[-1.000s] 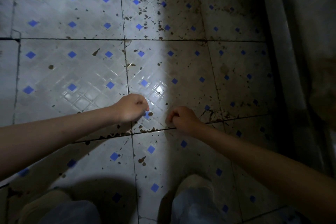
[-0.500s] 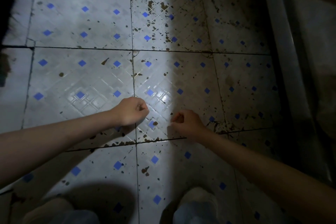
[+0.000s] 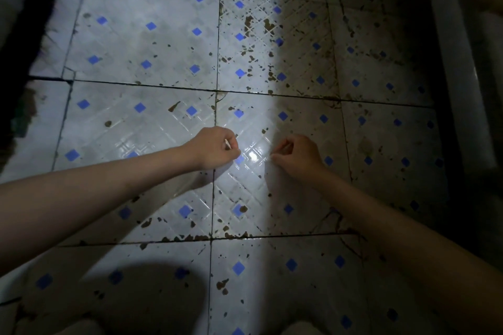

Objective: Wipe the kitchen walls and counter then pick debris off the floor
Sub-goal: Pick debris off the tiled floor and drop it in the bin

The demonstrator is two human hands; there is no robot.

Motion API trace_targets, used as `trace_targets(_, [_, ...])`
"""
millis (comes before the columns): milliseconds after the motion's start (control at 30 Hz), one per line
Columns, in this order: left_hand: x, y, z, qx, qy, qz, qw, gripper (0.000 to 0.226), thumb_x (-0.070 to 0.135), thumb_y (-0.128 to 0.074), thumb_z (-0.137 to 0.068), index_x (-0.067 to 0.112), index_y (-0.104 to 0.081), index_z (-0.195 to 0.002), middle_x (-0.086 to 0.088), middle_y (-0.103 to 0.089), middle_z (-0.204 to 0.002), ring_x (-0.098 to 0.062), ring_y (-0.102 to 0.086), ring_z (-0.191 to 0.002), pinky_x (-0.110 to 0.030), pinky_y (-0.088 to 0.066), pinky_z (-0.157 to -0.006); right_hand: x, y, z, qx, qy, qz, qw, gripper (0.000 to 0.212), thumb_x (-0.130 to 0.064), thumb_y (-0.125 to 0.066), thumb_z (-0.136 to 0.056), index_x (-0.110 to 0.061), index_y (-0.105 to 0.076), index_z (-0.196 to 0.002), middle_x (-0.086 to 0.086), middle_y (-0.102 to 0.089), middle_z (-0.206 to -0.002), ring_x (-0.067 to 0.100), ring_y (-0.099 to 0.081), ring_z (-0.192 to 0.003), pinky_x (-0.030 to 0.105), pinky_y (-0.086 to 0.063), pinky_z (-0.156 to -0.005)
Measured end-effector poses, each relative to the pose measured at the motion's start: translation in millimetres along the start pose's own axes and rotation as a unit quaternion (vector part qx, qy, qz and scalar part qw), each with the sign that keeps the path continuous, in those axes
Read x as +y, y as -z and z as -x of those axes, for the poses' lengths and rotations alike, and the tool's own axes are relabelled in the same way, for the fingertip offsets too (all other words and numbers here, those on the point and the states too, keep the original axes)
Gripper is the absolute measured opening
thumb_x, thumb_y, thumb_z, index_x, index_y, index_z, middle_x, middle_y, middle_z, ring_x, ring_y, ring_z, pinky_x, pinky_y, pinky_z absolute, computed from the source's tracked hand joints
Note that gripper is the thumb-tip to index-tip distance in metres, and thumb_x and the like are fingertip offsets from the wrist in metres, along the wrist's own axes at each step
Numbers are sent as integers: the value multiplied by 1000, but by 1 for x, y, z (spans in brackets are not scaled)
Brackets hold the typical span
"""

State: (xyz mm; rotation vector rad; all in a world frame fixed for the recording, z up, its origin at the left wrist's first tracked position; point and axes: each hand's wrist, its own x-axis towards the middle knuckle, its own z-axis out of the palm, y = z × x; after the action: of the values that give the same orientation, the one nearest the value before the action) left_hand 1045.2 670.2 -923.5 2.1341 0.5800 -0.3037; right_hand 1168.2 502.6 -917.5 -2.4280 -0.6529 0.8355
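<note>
We reach both hands down to the white floor tiles with small blue diamonds [image 3: 152, 122]. Our left hand [image 3: 213, 148] is curled into a fist and holds a thin pale sliver [image 3: 227, 143] that pokes out near the thumb. Our right hand [image 3: 298, 156] is curled too, with thumb and finger pinched together low at the floor; we cannot tell if a bit is in them. Small brown flat crumbs of dirt [image 3: 243, 208] lie all over the tiles. One brown speck [image 3: 263, 131] sits just past the right hand, up and to its left, nearer that hand. We think it goes next.
</note>
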Motion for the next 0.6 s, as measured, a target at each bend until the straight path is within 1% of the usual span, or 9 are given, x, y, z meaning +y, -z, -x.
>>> trace_targets(67, [-2,6,-9,14,9,8,1000,7,23,-63,-85,17,-64,-83,17,-55,-72,1,-52,-69,-8,-32,-60,-1,7,-17,28,-3,9,1000,6,-9,-67,-79,-12,-63,-82,-10,-53,-66,2,-50,-64,10,-38,-54])
trace_targets(133, [-2,10,-18,29,10,6,1000,7,24,-64,-85,18,-63,-80,20,-54,-71,5,-50,-68,-7,-31,-60,-1,12,-33,54,-14,1,998,7,-7,-63,-81,-12,-63,-86,-8,-54,-70,6,-53,-68,13,-42,-55])
trace_targets(233, [-4,14,-29,48,16,6,999,8,22,-65,-83,15,-64,-79,18,-55,-71,-1,-52,-70,-15,-35,-64,-3,19,-55,88,-33,-29,995,14,-10,-66,-80,-14,-59,-92,0,-60,-85,15,-59,-78,23,-47,-61])
trace_targets(300, [-7,15,-33,59,28,8,998,8,21,-64,-82,15,-65,-79,16,-57,-73,-1,-52,-69,-15,-36,-62,-5,23,-68,100,-48,-53,992,22,-8,-68,-78,-14,-57,-97,6,-63,-97,19,-61,-80,28,-51,-64])
trace_targets(333, [-9,15,-35,66,31,7,997,7,21,-63,-83,15,-65,-79,16,-57,-73,0,-51,-66,-13,-35,-60,-6,24,-73,103,-54,-58,991,25,-6,-67,-79,-14,-57,-100,9,-64,-102,19,-61,-78,28,-52,-61])
trace_targets(367, [-10,15,-35,70,32,8,997,7,20,-63,-83,15,-65,-78,16,-56,-73,0,-50,-64,-11,-34,-59,-7,25,-78,107,-61,-52,991,25,-5,-65,-80,-13,-56,-103,10,-63,-105,17,-59,-73,24,-49,-55])
trace_targets(433, [-13,15,-36,72,34,15,997,8,20,-63,-83,15,-65,-78,12,-59,-76,-1,-53,-68,-11,-35,-60,-7,26,-84,111,-71,-25,991,25,-7,-62,-85,-11,-55,-109,12,-60,-111,13,-53,-68,15,-38,-43])
trace_targets(500, [-14,14,-36,71,36,17,997,9,21,-62,-83,14,-66,-79,9,-63,-79,-4,-56,-74,-14,-38,-63,-7,26,-88,115,-71,-11,991,25,-11,-63,-88,-10,-54,-111,11,-59,-112,7,-49,-61,8,-31,-34])
trace_targets(600, [-13,13,-35,66,39,23,997,10,21,-62,-84,13,-67,-81,4,-68,-78,-2,-60,-71,-5,-36,-59,-6,24,-92,117,-70,5,991,19,-11,-61,-89,-9,-55,-108,11,-60,-109,2,-43,-56,7,-30,-31])
